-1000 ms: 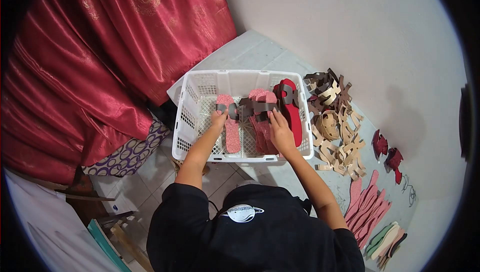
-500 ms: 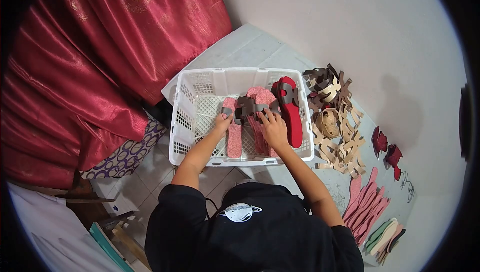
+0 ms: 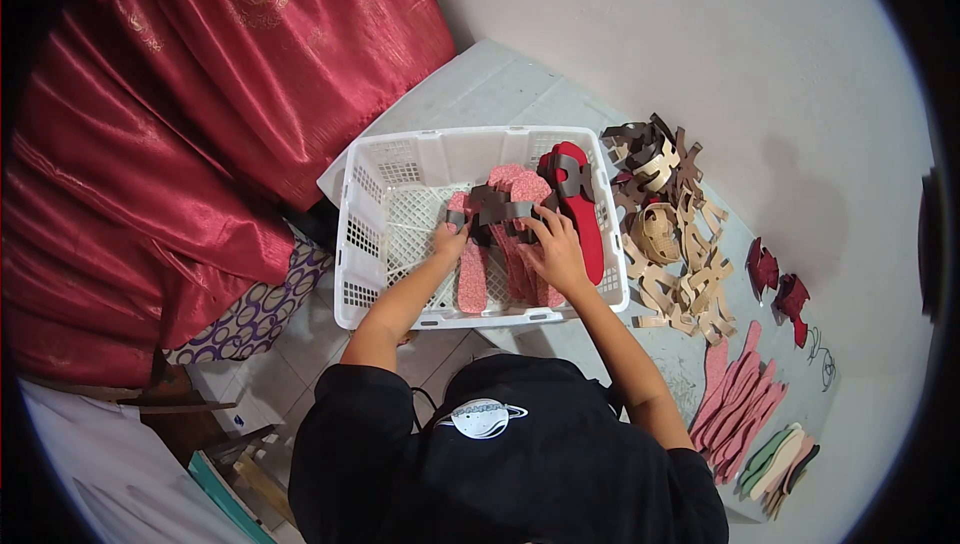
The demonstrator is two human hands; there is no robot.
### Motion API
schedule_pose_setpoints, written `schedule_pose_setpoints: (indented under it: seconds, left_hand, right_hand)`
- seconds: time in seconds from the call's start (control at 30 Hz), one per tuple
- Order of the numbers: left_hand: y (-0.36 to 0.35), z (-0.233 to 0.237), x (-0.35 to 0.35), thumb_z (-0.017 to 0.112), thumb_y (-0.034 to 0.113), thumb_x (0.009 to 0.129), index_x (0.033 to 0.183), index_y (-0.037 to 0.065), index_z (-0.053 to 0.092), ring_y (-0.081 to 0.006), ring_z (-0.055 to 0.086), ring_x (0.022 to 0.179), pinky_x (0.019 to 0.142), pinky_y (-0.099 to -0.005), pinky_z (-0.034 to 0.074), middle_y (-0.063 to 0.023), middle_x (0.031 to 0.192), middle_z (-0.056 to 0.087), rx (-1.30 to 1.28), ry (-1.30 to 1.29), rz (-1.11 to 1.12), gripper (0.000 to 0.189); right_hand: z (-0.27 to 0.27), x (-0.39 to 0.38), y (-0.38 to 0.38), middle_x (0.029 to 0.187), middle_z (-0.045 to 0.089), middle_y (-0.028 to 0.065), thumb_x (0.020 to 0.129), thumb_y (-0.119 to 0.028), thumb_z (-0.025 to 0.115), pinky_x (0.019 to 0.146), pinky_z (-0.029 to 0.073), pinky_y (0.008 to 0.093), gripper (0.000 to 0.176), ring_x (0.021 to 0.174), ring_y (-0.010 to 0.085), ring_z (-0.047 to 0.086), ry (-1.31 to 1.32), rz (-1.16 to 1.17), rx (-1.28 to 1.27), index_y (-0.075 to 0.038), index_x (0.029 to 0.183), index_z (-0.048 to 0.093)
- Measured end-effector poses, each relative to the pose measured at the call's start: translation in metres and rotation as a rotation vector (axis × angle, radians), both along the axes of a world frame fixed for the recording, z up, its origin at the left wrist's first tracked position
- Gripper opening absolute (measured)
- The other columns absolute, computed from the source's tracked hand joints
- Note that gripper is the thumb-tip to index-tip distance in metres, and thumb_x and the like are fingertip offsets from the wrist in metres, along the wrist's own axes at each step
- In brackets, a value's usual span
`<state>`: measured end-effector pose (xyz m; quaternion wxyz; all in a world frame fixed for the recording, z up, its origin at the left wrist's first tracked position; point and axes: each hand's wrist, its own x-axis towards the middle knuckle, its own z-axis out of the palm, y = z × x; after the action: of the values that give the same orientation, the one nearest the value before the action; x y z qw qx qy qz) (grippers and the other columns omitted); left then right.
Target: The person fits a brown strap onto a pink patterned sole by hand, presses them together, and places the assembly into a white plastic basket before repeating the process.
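Observation:
Inside a white plastic basket [image 3: 455, 322], several sandals with speckled pink soles and dark brown straps stand packed side by side. My left hand [image 3: 450, 241] is closed on the strap and edge of the leftmost pink sandal [image 3: 472, 284]. At the right side of the bunch, my right hand [image 3: 558, 254] has its bent fingers around another pink sandal [image 3: 530, 189], near its strap; the thumb is partly hidden. Dark straps [image 3: 490, 206] overlap between the two hands. A red sandal [image 3: 588, 239] with a dark strap leans against the basket's right wall, beside my right hand.
The basket rests on a grey table [image 3: 480, 89]. To its right lie a heap of beige and brown straps [image 3: 690, 274], dark red straps [image 3: 790, 304], pink sole pieces [image 3: 735, 404] and green, cream and black soles [image 3: 775, 464]. A red satin curtain [image 3: 230, 94] hangs at left.
My right hand has shifted slightly right, its fingers drawn farther back along the sandal. The left hand keeps its hold. The whole view has moved a little.

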<state>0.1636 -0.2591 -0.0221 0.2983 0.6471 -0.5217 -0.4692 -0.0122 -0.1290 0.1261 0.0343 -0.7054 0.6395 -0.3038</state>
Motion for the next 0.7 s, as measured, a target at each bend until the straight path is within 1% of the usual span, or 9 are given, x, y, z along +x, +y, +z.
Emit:
schedule_pose_setpoints:
  seconds: [0.03,0.13,0.17,0.23,0.37,0.43,0.47,0.53,0.7]
  left_hand:
    - [-0.002,-0.002,-0.002,0.065,0.02,0.075,0.094,0.0,0.055,-0.0215,0.057,0.078,0.068,-0.0334,0.044,-0.0122,0.085,0.06,-0.047,-0.199,0.019,0.029]
    - [-0.005,-0.011,-0.009,0.067,0.021,0.07,0.094,-0.001,0.056,-0.0266,0.059,0.084,0.072,-0.0351,0.044,-0.017,0.089,0.06,-0.052,-0.221,0.08,0.034]
    - [-0.005,-0.014,-0.009,0.067,0.021,0.07,0.094,-0.001,0.056,-0.0266,0.059,0.084,0.072,-0.0351,0.044,-0.017,0.089,0.06,-0.051,-0.221,0.081,0.034]
    - [-0.006,-0.016,-0.008,0.07,0.029,0.064,0.09,0.0,0.055,-0.033,0.058,0.085,0.074,-0.0393,0.045,-0.0199,0.088,0.059,-0.101,-0.282,0.077,0.042]
    - [-0.009,-0.005,0.003,0.067,0.035,0.065,0.092,0.001,0.056,-0.0342,0.055,0.09,0.078,-0.0396,0.044,-0.0193,0.092,0.057,-0.083,-0.365,-0.027,0.045]
    - [-0.01,0.003,0.007,0.062,0.047,0.066,0.097,0.003,0.058,-0.0335,0.051,0.097,0.082,-0.0408,0.042,-0.0179,0.098,0.055,-0.126,-0.623,-0.178,0.053]
    - [-0.008,0.016,0.009,0.062,0.047,0.066,0.097,0.003,0.058,-0.0335,0.051,0.097,0.082,-0.0408,0.042,-0.0179,0.098,0.055,-0.126,-0.625,-0.179,0.053]
    - [-0.006,0.037,0.013,0.057,0.058,0.066,0.098,0.005,0.061,-0.0314,0.048,0.102,0.085,-0.0438,0.039,-0.0165,0.102,0.053,-0.102,-0.789,-0.319,0.062]
    - [-0.012,0.045,0.019,0.051,0.067,0.065,0.095,0.007,0.064,-0.0294,0.052,0.098,0.082,-0.0439,0.04,-0.0149,0.099,0.056,-0.071,-0.899,-0.427,0.067]
  right_hand:
    - [0.001,-0.001,0.0,0.121,0.042,0.0108,0.069,-0.017,0.066,0.089,0.036,0.0428,0.046,0.108,0.0331,0.04,-0.002,-0.002,-0.003,-0.013,0.112,0.05]
    - [0.004,-0.004,0.004,0.12,0.042,0.0116,0.07,-0.015,0.065,0.09,0.036,0.042,0.043,0.107,0.0333,0.04,-0.048,0.019,-0.007,-0.011,0.11,0.05]
    - [0.004,-0.004,0.005,0.12,0.042,0.0121,0.07,-0.015,0.065,0.09,0.036,0.0412,0.042,0.108,0.0333,0.04,-0.056,0.022,-0.017,-0.011,0.109,0.05]
    - [0.004,-0.005,0.005,0.12,0.042,0.0125,0.07,-0.014,0.065,0.09,0.036,0.0403,0.041,0.108,0.0333,0.04,-0.067,0.025,-0.029,-0.01,0.109,0.05]
    - [0.002,-0.009,0.009,0.12,0.042,0.0134,0.07,-0.013,0.065,0.091,0.036,0.0408,0.041,0.108,0.0341,0.04,-0.119,0.029,-0.049,-0.01,0.108,0.051]
    - [0.003,-0.009,0.009,0.119,0.042,0.0134,0.07,-0.013,0.064,0.091,0.036,0.0414,0.04,0.108,0.0345,0.04,-0.132,0.026,-0.045,-0.01,0.107,0.051]
    - [0.003,-0.009,0.01,0.119,0.042,0.0135,0.07,-0.012,0.064,0.091,0.036,0.041,0.04,0.109,0.0345,0.04,-0.14,0.031,-0.046,-0.01,0.107,0.051]
    - [0.003,-0.01,0.011,0.119,0.042,0.0136,0.07,-0.012,0.064,0.091,0.036,0.0406,0.04,0.109,0.0344,0.04,-0.148,0.037,-0.048,-0.01,0.107,0.051]
    - [0.003,-0.011,0.014,0.12,0.042,0.0135,0.068,-0.008,0.064,0.091,0.037,0.0406,0.042,0.11,0.0342,0.04,-0.152,0.043,-0.055,-0.01,0.108,0.051]
